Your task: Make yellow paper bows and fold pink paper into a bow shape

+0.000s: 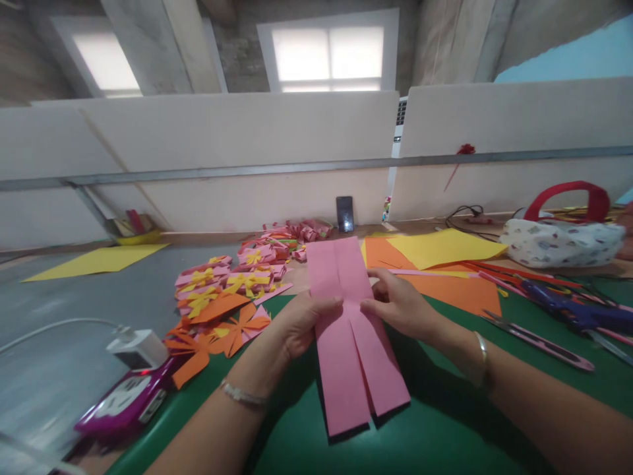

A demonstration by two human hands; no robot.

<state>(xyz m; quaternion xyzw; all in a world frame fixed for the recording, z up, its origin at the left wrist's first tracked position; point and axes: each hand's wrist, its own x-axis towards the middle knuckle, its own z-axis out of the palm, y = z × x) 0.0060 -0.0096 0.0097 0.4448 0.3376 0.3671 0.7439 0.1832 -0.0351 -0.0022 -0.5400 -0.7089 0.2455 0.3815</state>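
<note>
A folded sheet of pink paper (346, 356) is held up over the green mat (435, 422), its two side flaps meeting along a middle seam. Toward the lower end the flaps spread slightly apart. My left hand (306, 316) grips the left edge, thumb lying on the front near the seam. On the opposite edge my right hand (395, 300) pinches the sheet, its thumb also on the front. The fingers behind the paper are mostly hidden.
Left are pink paper pieces with yellow bows (247, 282), orange paper flowers (242, 328) and a purple power strip (131, 396) with a white charger (141, 349). Right lie yellow sheets (445, 247), a utility knife (539, 341), a blue glue gun (576, 307) and a cloth basket (558, 243).
</note>
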